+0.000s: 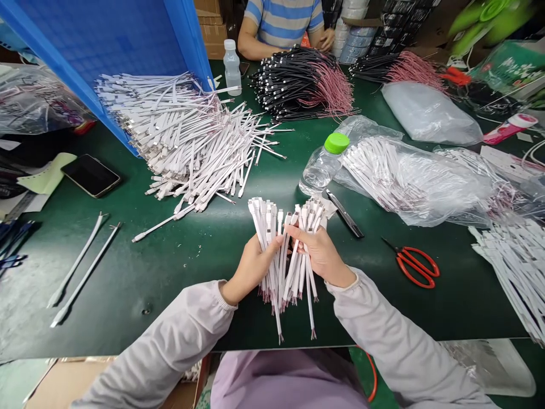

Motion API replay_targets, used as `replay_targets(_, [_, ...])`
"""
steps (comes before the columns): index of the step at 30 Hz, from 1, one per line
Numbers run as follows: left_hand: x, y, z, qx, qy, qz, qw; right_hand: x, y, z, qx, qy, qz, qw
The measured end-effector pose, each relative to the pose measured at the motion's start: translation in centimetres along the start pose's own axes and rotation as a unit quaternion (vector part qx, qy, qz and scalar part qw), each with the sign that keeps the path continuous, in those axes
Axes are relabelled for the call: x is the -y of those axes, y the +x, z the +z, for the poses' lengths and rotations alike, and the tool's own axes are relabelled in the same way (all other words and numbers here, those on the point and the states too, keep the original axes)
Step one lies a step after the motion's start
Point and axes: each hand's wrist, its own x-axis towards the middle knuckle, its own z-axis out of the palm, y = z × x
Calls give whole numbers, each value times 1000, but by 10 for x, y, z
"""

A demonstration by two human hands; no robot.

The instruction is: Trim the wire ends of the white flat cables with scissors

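Observation:
A bundle of short white flat cables (284, 250) stands upright between both my hands over the green table (170, 272). My left hand (251, 267) wraps round the bundle's left side, fingers closed on it. My right hand (321, 253) grips the right side, with its fingers pinched among the cables. The connector ends point up and away from me; the bare wire ends hang down toward me. A big heap of the same white cables (191, 136) lies beyond my left hand, spilling from a tipped blue bin (106, 40).
Red-handled scissors (415, 264) and a black knife (346, 215) lie right of my hands. A green-capped bottle (321, 165) lies beside bagged cables (417, 179). A phone (91, 175) and two loose cables (80, 267) lie left. Another person in a striped shirt (283, 23) sits across, behind black-and-pink cables (304, 82).

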Motion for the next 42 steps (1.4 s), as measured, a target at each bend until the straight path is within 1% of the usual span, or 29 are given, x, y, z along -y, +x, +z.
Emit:
replay_targets(2, [1,0,0,-8,8,7,1000,1,-1,2,-6,-8,-4,1000])
replay_targets(4, [1,1,0,-8,1,-3,1000,3,-2,3,-9,-3,-2,1000])
replay_targets(8, [-2,2,0,26,-95,-56,994,4,-1,2,19,42,37,998])
replay_targets(11, [-2,2,1,40,-149,-73,985,4,0,1,22,60,61,996])
replay_targets(13, [-2,2,1,34,-148,-74,986,3,0,1,1,46,44,998])
replay_targets(16, [-3,1,2,30,-133,-80,988,2,-1,3,-40,3,-2,999])
replay_targets(19, [-4,1,3,24,-121,-76,989,0,-2,3,-60,-20,-25,998])
replay_targets(23, [-5,2,3,20,-92,-57,994,-3,-2,3,-50,-17,-17,998])
replay_targets(25, [-5,2,3,25,-91,-59,994,-3,-2,2,-42,-13,-10,999])
replay_targets(31, [-3,2,2,52,-176,-86,979,1,-2,2,24,40,73,996])
replay_targets(32, [-3,2,2,57,-186,-88,977,1,-1,1,25,40,72,996])
replay_targets(37, [-2,2,3,56,-190,-91,976,-2,-1,0,-16,0,21,1000])
replay_targets(42, [-3,2,3,59,-200,-98,973,2,-4,5,-26,1,13,1000])
